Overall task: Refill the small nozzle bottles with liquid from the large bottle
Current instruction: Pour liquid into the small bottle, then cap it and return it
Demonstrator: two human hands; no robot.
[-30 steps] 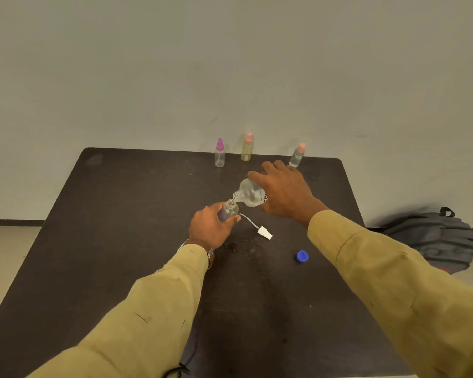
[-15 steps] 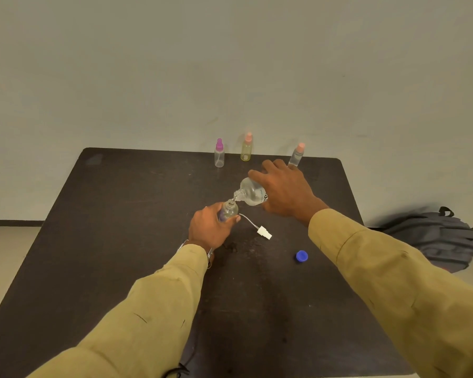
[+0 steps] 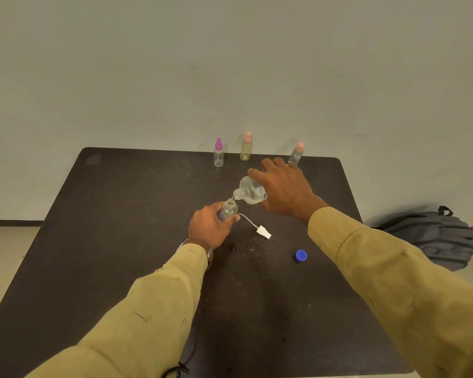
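Pouring step, mid-fill
Right hand (image 3: 284, 186) wraps the tilted large bottle (image 3: 250, 190), left hand (image 3: 210, 227) grips the open small bottle (image 3: 228, 210) below; next probably tip back before overflow.

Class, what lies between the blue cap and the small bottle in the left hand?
The loose white nozzle lies there, as the head view shows.

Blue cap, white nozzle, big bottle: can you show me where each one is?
blue cap (image 3: 301, 255): head view, on its top.
white nozzle (image 3: 263, 232): head view, on its white head, not the tube.
big bottle (image 3: 250, 190): head view, on its clear shoulder by the neck.
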